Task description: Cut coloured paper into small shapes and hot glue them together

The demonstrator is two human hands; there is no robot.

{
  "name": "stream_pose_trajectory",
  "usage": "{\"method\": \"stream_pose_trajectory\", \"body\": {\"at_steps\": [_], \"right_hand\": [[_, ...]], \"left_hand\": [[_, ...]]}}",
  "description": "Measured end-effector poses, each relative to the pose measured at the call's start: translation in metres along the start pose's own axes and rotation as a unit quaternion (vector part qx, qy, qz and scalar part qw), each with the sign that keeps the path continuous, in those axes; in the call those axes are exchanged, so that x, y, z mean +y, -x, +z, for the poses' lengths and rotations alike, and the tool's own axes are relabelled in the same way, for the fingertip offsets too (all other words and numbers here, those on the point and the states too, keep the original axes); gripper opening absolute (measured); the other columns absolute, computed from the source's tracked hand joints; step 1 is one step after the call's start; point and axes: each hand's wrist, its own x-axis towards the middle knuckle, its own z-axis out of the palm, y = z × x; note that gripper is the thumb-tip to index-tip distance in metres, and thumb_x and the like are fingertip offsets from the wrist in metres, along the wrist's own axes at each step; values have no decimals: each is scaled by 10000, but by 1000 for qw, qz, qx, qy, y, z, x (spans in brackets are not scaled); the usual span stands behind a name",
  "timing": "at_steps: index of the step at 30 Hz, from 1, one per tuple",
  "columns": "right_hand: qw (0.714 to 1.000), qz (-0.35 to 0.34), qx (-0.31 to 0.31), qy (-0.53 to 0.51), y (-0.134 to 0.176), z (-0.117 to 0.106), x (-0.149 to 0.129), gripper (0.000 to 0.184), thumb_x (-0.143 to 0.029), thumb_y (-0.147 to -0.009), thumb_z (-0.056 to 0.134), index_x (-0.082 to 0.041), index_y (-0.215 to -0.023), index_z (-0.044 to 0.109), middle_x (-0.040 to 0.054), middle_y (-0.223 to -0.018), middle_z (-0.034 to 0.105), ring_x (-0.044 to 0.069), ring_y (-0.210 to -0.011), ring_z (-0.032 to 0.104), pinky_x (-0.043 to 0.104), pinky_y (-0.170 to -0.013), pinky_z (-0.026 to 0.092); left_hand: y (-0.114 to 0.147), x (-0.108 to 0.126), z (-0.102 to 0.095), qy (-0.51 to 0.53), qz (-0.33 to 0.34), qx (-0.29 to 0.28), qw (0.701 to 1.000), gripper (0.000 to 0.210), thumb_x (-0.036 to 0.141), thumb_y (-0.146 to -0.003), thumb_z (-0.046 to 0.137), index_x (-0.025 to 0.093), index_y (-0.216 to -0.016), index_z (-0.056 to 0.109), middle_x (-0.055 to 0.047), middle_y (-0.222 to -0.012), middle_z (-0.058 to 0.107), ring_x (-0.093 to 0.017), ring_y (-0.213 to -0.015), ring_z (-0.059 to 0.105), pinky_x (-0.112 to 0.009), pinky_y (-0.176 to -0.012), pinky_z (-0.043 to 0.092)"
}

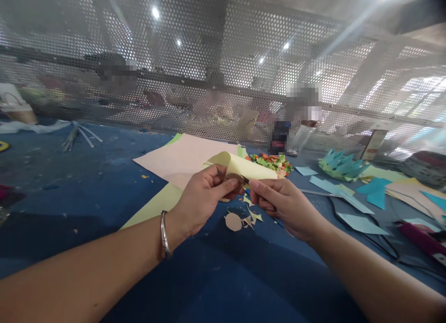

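Observation:
My left hand (209, 195) is closed on a curled sheet of pale yellow paper (249, 166), its thumb pressing near a round brown paper piece (234, 176). Closed as well, my right hand (278, 197) grips what looks like a small pair of scissors, with a dark blade tip (245, 178) at the paper's lower edge. The fingers hide most of the tool. Below the hands lie a loose tan paper circle (233, 222) and several small scraps (256, 216).
Behind the hands lie a large pale pink sheet (174, 156) and a heap of green and orange clippings (272, 162). Blue paper pieces (362, 223), a spiky blue-green paper shape (343, 164) and a magenta tool with a cord, apparently a glue gun (421, 239), lie at right. A perforated screen (195, 81) stands behind.

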Motion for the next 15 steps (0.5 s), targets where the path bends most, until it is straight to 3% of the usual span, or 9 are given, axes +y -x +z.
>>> {"method": "stream_pose_trajectory", "body": {"at_steps": [15], "right_hand": [[999, -16, 6, 34, 1, -3, 1, 521, -630, -883, 613, -161, -657, 597, -91, -495, 296, 60, -461, 191, 241, -444, 132]], "left_hand": [[3, 0, 2, 17, -26, -4, 1000, 240, 248, -815, 796, 172, -1010, 678, -48, -895, 763, -153, -839, 718, -267, -787, 528]]}}
